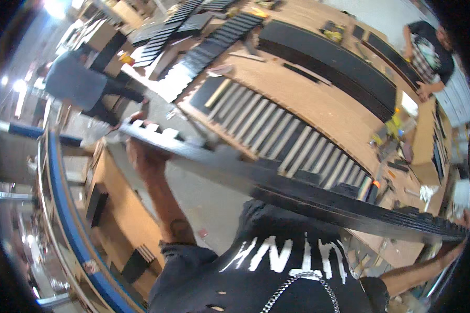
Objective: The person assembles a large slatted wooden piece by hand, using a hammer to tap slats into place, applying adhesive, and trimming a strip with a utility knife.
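A long dark panel with a row of raised slats or notches (297,193) spans the view in front of my chest, tilted down to the right. My left hand (146,154) grips it from below near its left end, where the surface shines pale. At the far right rim my right hand (463,225) is at the panel's other end, seemingly gripping it; its fingers are small and partly hidden. Just beyond the panel, a black board with several light wooden strips across it (277,125) lies on the wooden worktable (318,101).
Long black boards (324,62) and slatted black panels (214,47) lie farther back. Yellow-and-black tools (391,128) and a hammer (386,193) are on the table's right. Co-workers stand at left (78,81) and far right (428,52). A blue-edged rack (62,208) runs along my left.
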{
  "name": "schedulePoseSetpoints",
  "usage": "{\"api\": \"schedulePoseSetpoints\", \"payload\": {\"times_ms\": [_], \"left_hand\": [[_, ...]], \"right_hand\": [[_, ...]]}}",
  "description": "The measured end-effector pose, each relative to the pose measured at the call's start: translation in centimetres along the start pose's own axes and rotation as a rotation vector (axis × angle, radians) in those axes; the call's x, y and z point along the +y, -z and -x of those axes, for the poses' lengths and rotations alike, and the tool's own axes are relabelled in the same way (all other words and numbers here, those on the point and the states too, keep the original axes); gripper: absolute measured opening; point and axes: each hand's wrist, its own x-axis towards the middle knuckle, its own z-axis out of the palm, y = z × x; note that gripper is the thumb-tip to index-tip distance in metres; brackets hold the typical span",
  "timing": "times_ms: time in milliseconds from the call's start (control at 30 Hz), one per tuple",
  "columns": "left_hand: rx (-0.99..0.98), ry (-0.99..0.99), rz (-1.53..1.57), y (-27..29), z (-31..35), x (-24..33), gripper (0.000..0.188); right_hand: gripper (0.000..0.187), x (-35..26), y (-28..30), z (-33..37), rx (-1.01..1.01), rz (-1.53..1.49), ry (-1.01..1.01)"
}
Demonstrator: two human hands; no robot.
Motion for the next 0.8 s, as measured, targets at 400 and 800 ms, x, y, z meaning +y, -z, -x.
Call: {"api": "schedulePoseSetpoints", "payload": {"times_ms": [400, 800], "left_hand": [[-0.056, -0.034, -0.092, 1.9, -0.1, -1.2, 0.063], [-0.06, -0.015, 0.023, 2.3, -0.5, -0.7, 0.061]], "right_hand": [[0.09, -0.6, -2.4, 1.5, -0.112, -0.141, -0.066], [0.087, -0.2, -2.3, 2.7, -0.125, -0.227, -0.117]]}}
